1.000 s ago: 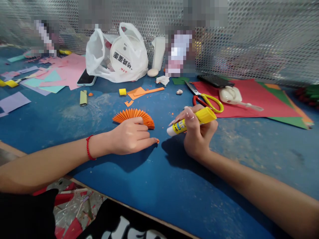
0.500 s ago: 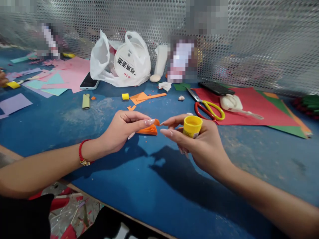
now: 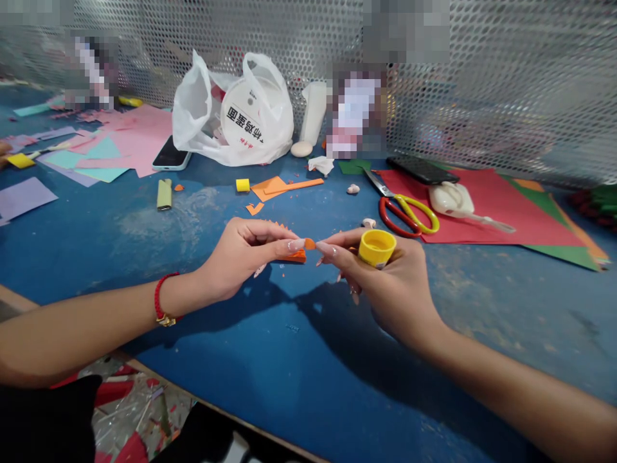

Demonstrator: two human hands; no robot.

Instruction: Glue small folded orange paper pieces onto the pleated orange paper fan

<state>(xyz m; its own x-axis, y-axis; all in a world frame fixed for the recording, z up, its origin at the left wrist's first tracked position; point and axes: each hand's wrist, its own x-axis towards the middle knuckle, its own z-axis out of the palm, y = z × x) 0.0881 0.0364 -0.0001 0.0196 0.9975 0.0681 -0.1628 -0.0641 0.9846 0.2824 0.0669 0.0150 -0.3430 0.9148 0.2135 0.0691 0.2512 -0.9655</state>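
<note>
My left hand (image 3: 236,260) is closed in a pinch on a small orange folded paper (image 3: 295,258), whose layered edge shows beneath the fingers. A curled orange flap (image 3: 310,244) stands out between my two hands. From the other side, my right hand (image 3: 400,286) pinches the end of that flap with thumb and forefinger. Tucked in the same hand is a yellow glue stick (image 3: 376,249), its open end facing up. A yellow cap (image 3: 243,185) lies on the table beyond the left hand, beside flat orange paper scraps (image 3: 270,188).
Scissors (image 3: 407,214) lie at the right by red paper (image 3: 520,212), a black phone (image 3: 421,170) and a white case (image 3: 450,199). Behind are a white plastic bag (image 3: 193,116) and a perforated metal screen (image 3: 506,83). Left are a lighter (image 3: 164,194), a phone (image 3: 171,154) and pink paper (image 3: 149,132).
My right thumb and forefinger have moved left and closed on the orange flap, which now lies flatter. The left hand has barely moved. The view has shifted slightly.
</note>
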